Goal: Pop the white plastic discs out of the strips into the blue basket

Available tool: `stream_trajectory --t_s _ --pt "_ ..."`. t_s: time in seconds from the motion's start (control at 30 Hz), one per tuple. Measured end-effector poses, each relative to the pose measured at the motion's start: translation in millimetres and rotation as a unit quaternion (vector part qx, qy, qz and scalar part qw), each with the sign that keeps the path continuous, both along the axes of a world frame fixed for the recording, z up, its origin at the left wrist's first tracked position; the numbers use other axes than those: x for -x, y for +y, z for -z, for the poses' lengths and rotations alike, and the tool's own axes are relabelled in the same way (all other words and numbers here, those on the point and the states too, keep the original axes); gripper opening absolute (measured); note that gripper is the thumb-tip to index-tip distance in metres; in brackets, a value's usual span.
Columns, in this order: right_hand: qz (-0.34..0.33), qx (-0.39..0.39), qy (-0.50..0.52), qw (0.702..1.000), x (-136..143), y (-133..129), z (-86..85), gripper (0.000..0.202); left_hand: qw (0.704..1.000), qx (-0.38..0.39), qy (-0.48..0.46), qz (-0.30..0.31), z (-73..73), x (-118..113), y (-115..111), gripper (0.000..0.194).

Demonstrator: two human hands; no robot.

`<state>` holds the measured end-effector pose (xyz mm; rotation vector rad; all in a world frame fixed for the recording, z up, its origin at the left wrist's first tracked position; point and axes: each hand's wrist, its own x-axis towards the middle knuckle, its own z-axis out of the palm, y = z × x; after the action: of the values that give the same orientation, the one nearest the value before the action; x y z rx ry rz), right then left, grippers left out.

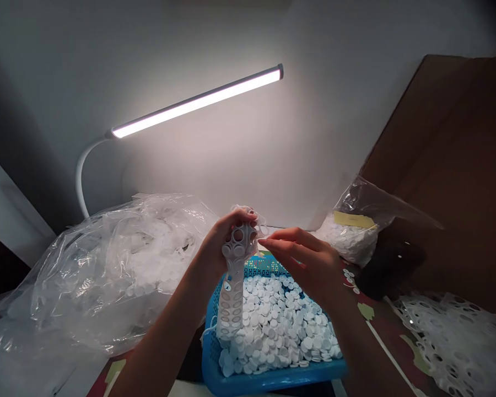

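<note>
My left hand (227, 229) is closed around the top of a white plastic strip (231, 300) punched with rows of round holes. Some white discs still sit in the strip, and its lower end hangs over a blue basket (273, 381). At the strip's right edge, the fingertips of my right hand (301, 256) are pinched together; what lies between them is too small to make out. Beneath both hands, the basket holds a heap of loose white discs (276, 325).
On the left lies a large clear plastic bag (86, 281) of white pieces. A tied bag with a yellow label (353, 219) stands back right. Punched-out white sheets (458, 342) pile up at right, below a cardboard box (446, 165). A lit lamp (198, 102) hangs above.
</note>
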<state>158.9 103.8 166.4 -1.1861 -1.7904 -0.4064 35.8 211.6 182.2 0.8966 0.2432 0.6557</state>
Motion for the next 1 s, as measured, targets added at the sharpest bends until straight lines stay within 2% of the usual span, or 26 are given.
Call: stream_trajectory --t_s 0.4,0.73,1.0 --pt "0.033 0.051 -0.006 0.998 -3.0 5.4 3.9 0.014 0.999 0.027 0.006 0.032 3.6 -2.0 -1.6 0.012" --pt "0.028 0.05 -0.006 0.998 -2.7 4.5 4.6 0.018 0.998 0.019 -0.01 0.055 5.6 -3.0 -0.6 0.011" --pt "0.038 0.049 0.002 0.998 -2.6 5.7 4.5 0.02 0.998 0.032 -0.003 0.046 5.7 -4.3 -1.4 0.01"
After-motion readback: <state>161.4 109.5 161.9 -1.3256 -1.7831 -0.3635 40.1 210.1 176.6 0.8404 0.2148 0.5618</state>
